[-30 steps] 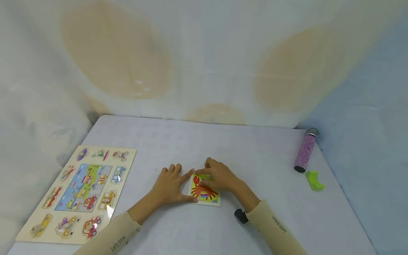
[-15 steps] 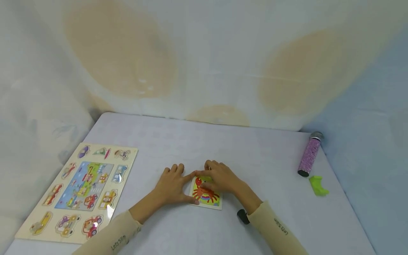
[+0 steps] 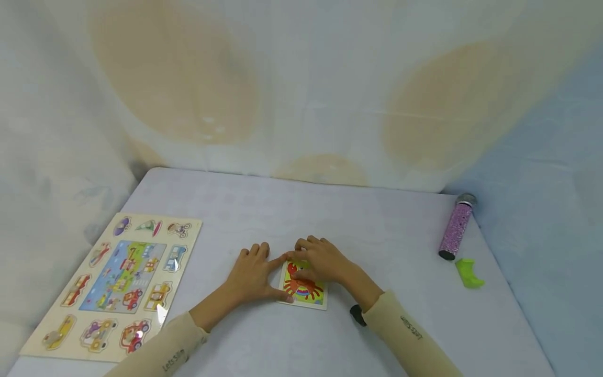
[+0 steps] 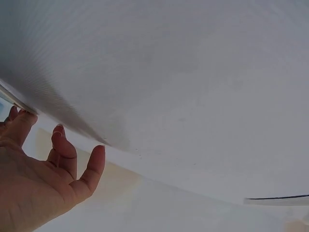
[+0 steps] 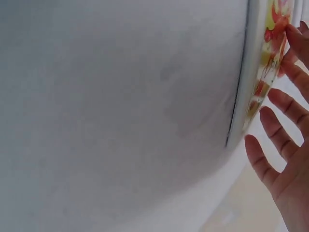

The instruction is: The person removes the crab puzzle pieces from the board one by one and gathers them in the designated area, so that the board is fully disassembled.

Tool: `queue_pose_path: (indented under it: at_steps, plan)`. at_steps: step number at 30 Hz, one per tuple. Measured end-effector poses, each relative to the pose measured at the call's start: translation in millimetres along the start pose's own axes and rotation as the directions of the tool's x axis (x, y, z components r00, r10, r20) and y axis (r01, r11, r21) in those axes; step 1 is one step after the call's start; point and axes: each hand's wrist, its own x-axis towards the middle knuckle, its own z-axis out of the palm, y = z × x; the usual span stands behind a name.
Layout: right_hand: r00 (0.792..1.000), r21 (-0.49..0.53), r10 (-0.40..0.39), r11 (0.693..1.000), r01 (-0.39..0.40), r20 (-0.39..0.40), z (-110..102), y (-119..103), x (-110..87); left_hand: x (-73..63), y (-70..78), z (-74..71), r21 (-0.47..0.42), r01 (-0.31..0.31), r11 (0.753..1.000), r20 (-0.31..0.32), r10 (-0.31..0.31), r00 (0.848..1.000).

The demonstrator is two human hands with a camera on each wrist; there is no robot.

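Observation:
A small crab puzzle board [image 3: 303,290], with a red crab on a green and yellow ground, lies flat on the table. My left hand [image 3: 249,275] spans its left side with thumb and index finger stretched apart, thumb by the lower corner and index by the upper one. My right hand [image 3: 322,262] reaches over the upper part and covers some of the picture. Its thumb touches the crab, while its index finger is at the top edge, close to the left index fingertip. In the right wrist view, the other right fingers [image 5: 280,130] are bent slightly and apart from the board.
To the left lies a large wooden vehicle puzzle [image 3: 181,280]. A glittery purple microphone [image 3: 456,229] and a curved green piece [image 3: 468,273] lie at the right. One small black object [image 3: 358,315] sits beside the right sleeve, which partly hides it. Cloth walls border the table.
The view shifts slightly. Both hands stay at the crab puzzle board, with only small finger movement of the right hand toward the left.

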Motion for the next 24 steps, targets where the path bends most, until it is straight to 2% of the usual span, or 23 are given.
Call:
queue_pose_path:
  at_steps: [5, 9, 14, 17, 19, 24]
  plan:
    - [1.000, 0.175, 0.012, 0.985, -0.008, -0.019, 4.9, 3.3, 1.9, -0.1, 0.5, 1.7, -0.006, 0.004, 1.000, -0.003, -0.004, 1.000]
    - [0.999, 0.263, 0.015, 0.965, 0.000, -0.053, 10.4, 5.6, 3.1, -0.1, 0.5, 2.5, -0.001, 0.005, 1.000, -0.009, -0.005, 1.000]
    - [0.997, 0.288, 0.017, 0.958, 0.005, -0.074, 12.6, 7.1, 2.6, -0.5, 1.7, 2.3, 0.014, -0.004, 1.000, -0.026, 0.005, 1.000]
    - [0.996, 0.290, 0.014, 0.957, 0.012, -0.089, 13.3, 6.3, 2.3, -2.8, 1.7, 0.7, 0.024, -0.025, 0.999, -0.070, 0.026, 0.997]
    - [0.995, 0.289, 0.015, 0.957, 0.015, -0.099, 13.3, 5.4, 1.9, -4.8, 1.8, -0.8, 0.024, -0.058, 0.998, -0.108, 0.060, 0.992]
    - [0.996, 0.272, 0.012, 0.962, 0.012, -0.088, 11.5, 5.9, 1.5, -9.2, 5.3, -3.5, 0.013, -0.157, 0.988, -0.189, 0.156, 0.969]
